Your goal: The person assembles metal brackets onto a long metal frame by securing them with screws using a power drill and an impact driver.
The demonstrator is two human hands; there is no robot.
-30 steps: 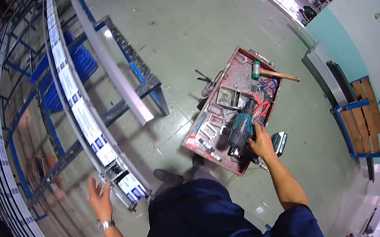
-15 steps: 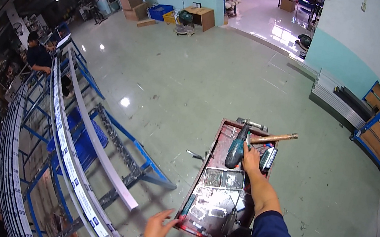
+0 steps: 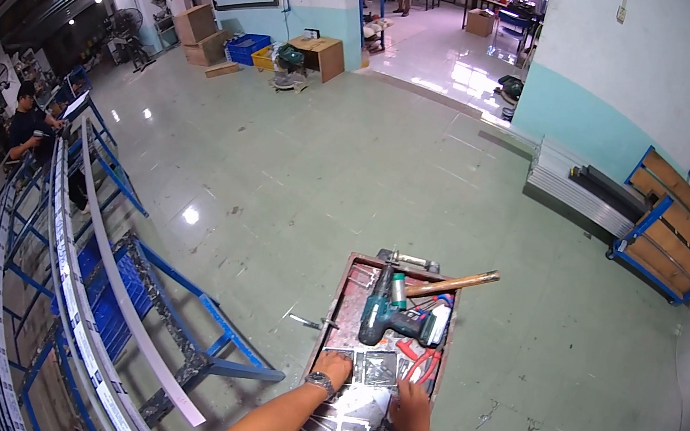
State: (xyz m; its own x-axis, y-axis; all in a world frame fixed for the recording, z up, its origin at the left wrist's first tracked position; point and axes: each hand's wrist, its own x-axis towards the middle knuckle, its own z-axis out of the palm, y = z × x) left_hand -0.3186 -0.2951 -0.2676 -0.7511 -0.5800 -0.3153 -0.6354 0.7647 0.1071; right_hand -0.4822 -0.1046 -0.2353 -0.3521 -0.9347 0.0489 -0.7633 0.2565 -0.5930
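The left hand (image 3: 334, 365) was positioned over the left compartment of a divided metal box (image 3: 382, 352), inside a red tray (image 3: 350, 303); its fingertips were obscured, so whether anything was grasped could not be told; the right hand (image 3: 411, 406) was held, fingers bent, near the box's right edge, just below red-handled pliers (image 3: 429, 367); its grip likewise could not be told; a teal-and-black drill (image 3: 374, 322) was laid beyond the box, beside a wooden-handled hammer (image 3: 454, 281); both tools were left ungripped.
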